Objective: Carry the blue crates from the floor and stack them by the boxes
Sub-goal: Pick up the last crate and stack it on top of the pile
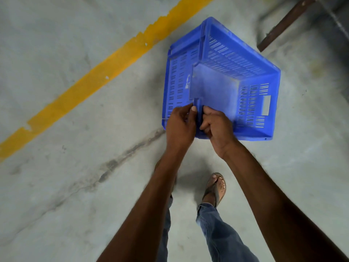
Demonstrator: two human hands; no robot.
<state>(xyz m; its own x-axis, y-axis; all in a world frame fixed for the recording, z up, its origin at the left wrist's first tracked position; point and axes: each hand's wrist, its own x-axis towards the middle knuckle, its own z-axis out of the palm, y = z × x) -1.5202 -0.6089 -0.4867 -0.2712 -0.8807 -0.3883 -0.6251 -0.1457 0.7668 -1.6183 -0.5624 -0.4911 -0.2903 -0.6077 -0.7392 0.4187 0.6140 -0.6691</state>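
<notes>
A blue slotted plastic crate [222, 80] hangs tilted in front of me above the concrete floor, its open side turned toward me and to the right. What looks like a second blue crate is nested around its left side. Both hands grip the near corner of the rim. My left hand [180, 125] holds it from the left. My right hand [217, 125] is wrapped over it from the right. The crate's inside is empty.
A yellow painted line [105, 72] crosses the grey concrete floor diagonally on the left. A rusty brown metal bar [283, 25] lies at the top right. My sandalled foot [215, 188] and jeans show below the crate.
</notes>
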